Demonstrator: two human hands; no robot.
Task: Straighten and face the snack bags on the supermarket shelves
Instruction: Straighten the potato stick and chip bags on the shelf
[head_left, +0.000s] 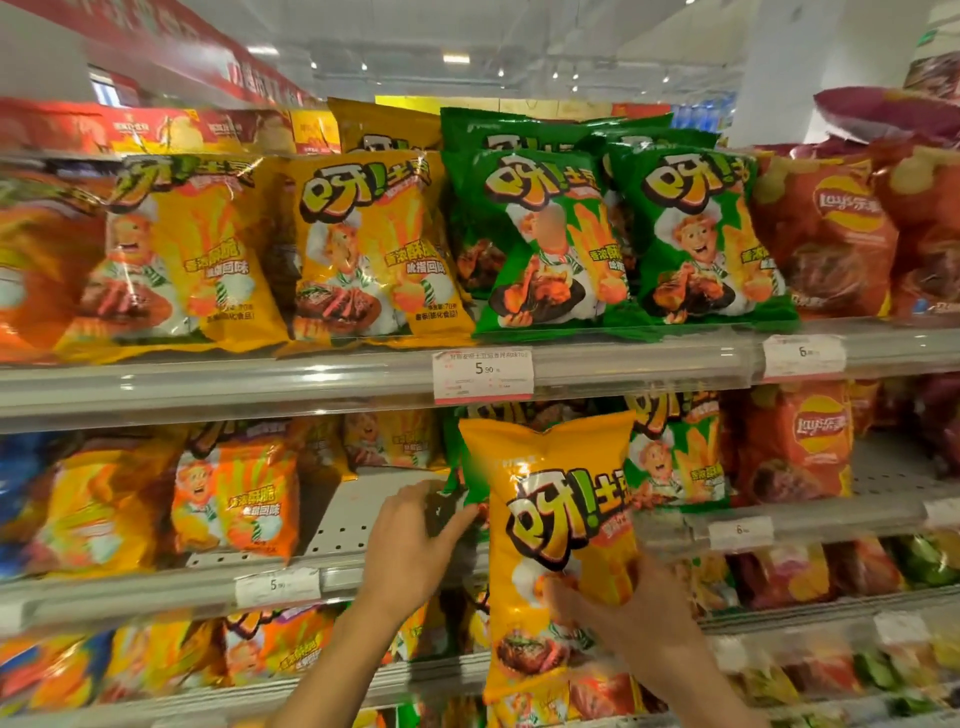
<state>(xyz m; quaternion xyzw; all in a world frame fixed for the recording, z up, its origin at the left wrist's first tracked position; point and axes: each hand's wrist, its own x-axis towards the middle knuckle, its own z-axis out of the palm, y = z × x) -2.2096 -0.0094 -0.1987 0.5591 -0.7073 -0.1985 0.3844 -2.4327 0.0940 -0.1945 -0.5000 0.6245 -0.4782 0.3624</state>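
right hand (631, 608) gripping glossy, puffy yellow bag (558, 525) | left hand (410, 545) pinching green bag (457, 483) corner at 9 o'clock | bare perforated shelf (353, 514) showing further left

held bag (556, 525) yellow-orange; upper shelf bags (545, 239) green; right bags (826, 234) red; price tag (483, 375) white

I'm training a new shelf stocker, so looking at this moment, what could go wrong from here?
1. The right hand grips the yellow bag by its lower half only; held upright off the shelf, it could tip or slip.
2. The left hand reaches into the green bags behind it and may pull one off the middle shelf.
3. Squeezing may crush the chips inside.
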